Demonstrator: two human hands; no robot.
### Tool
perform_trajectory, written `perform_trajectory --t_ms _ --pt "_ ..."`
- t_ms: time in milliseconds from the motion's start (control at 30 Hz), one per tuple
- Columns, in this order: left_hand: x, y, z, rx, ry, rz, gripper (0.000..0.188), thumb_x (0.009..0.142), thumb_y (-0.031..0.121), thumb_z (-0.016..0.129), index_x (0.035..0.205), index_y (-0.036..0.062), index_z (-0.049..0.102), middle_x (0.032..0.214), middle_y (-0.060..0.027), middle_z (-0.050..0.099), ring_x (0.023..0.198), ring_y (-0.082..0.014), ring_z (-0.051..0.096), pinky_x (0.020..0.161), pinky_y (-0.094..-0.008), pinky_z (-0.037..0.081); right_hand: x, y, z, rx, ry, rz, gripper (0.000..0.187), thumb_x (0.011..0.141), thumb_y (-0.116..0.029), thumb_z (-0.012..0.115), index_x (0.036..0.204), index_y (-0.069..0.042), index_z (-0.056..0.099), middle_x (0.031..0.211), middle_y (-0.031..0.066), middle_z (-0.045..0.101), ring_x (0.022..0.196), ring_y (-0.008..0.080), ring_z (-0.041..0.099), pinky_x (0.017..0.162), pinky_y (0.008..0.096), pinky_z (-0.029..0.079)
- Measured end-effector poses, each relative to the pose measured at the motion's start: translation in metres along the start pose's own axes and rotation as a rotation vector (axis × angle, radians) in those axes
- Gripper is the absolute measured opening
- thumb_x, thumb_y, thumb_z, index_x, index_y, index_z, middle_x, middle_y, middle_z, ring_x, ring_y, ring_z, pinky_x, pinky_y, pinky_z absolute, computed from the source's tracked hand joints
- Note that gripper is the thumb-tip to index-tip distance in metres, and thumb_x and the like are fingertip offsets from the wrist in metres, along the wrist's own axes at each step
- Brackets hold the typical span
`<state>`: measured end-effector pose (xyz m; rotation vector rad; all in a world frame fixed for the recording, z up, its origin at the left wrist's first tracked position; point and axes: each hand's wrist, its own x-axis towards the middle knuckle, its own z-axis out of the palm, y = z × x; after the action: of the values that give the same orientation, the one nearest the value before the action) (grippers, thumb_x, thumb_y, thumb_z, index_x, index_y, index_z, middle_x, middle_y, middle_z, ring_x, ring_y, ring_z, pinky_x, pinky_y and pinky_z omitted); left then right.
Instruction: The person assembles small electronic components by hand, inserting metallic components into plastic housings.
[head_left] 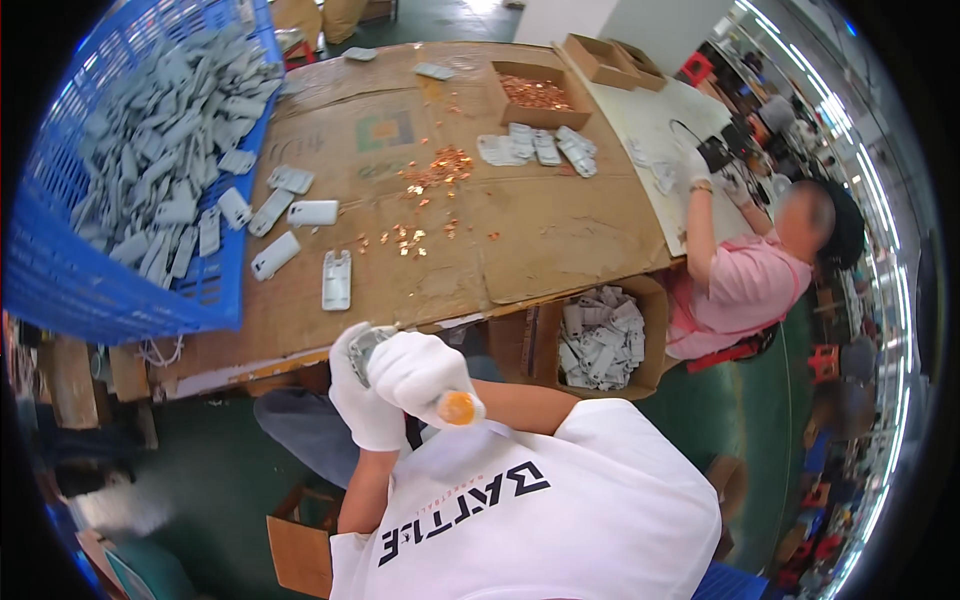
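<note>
Both my hands wear white gloves and meet in front of my chest, just off the table's near edge. My left hand is closed around a small grey plastic casing, partly covered by the gloves. Right against it, my right hand makes a fist around a tool; only its rounded orange handle end shows, so its kind is hidden. On the cardboard-covered table, a casing with its hollow side up lies nearest my hands. Several more casings lie beyond it, beside loose copper-coloured pieces.
A blue crate heaped with casings stands at left. A carton of copper-coloured pieces and a row of casings sit at the back right. Below the table edge is a box of white parts. A co-worker in pink sits at right.
</note>
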<state>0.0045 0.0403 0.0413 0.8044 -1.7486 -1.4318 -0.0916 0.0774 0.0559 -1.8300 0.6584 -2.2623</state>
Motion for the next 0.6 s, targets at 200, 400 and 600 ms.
perform_trajectory --t_ms 200,400,600 --pt "0.017 0.003 0.02 -0.145 -0.053 -0.071 0.031 0.087 -0.001 0.055 0.118 0.001 0.056 0.105 -0.0103 0.068 0.098 -0.0163 0.064 0.09 -0.029 0.048 0.004 -0.013 -0.027 -0.224 -0.08 0.124 0.024 0.073 -0.001 0.047 0.053 -0.008 0.034 0.054 0.0069 0.041 0.047 0.028 0.046 0.05 0.0344 0.04" --pt "0.028 -0.004 0.033 -0.007 -0.107 -0.036 0.035 0.084 -0.007 0.05 0.118 0.0022 0.057 0.102 -0.0103 0.069 0.088 -0.0165 0.067 0.081 -0.0291 0.052 0.012 -0.032 -0.042 -0.206 -0.213 0.004 0.016 0.065 0.0 0.042 0.052 -0.007 0.036 0.053 0.0063 0.042 0.046 0.0273 0.045 0.05 0.0355 0.041" --pt "0.026 -0.006 0.032 -0.086 -0.113 -0.105 0.037 0.084 0.002 0.064 0.119 0.0023 0.053 0.105 -0.0108 0.07 0.089 -0.0136 0.067 0.081 -0.0275 0.053 0.006 -0.019 -0.044 -0.172 -0.143 0.047 0.014 0.064 0.001 0.039 0.051 -0.006 0.036 0.053 0.006 0.04 0.046 0.0265 0.044 0.051 0.0337 0.041"
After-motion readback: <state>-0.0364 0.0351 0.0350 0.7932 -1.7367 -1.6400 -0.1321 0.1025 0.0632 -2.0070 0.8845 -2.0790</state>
